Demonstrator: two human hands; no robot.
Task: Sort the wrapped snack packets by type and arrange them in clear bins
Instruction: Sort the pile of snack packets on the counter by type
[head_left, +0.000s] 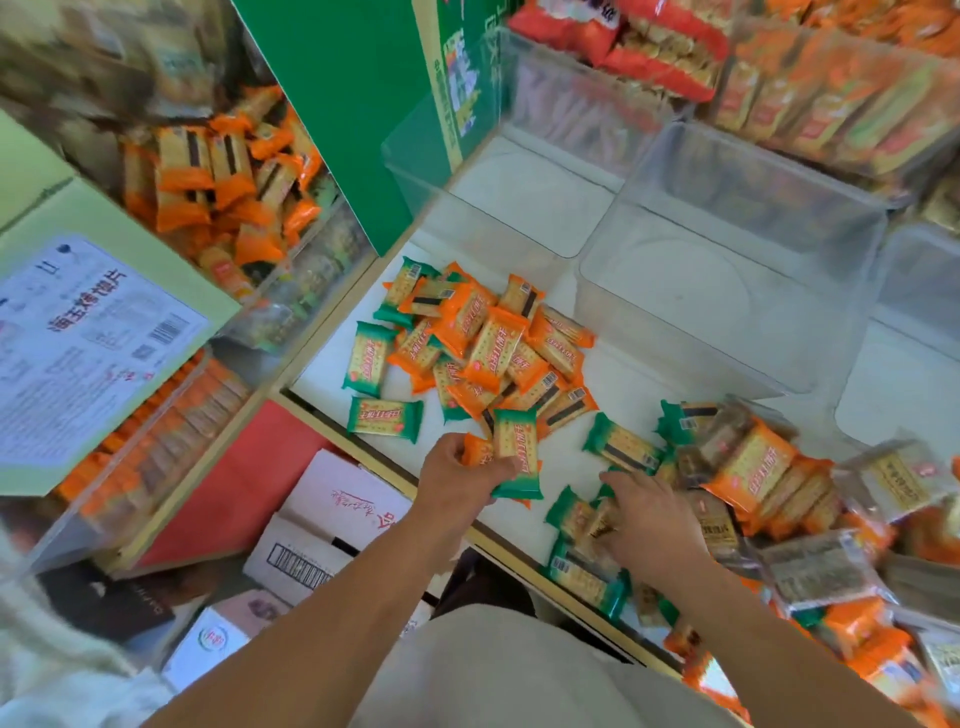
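My left hand (460, 475) grips a green-wrapped cracker packet (514, 454), with an orange packet tucked behind it, just above the white shelf (563, 452). My right hand (647, 519) rests with curled fingers on green packets (576, 514) near the shelf's front edge; I cannot tell if it grips one. A mixed pile of orange and green packets (493, 343) lies in the shelf's middle. One green packet (383, 418) lies apart at the left. Two clear bins (737, 249) stand behind the pile.
A heap of orange, green and clear-wrapped packets (789, 493) spreads at the right. A green carton (358, 104) stands at the back left. Bins full of orange packets (228, 182) fill the left shelf. Cardboard boxes (322, 530) sit on the floor below.
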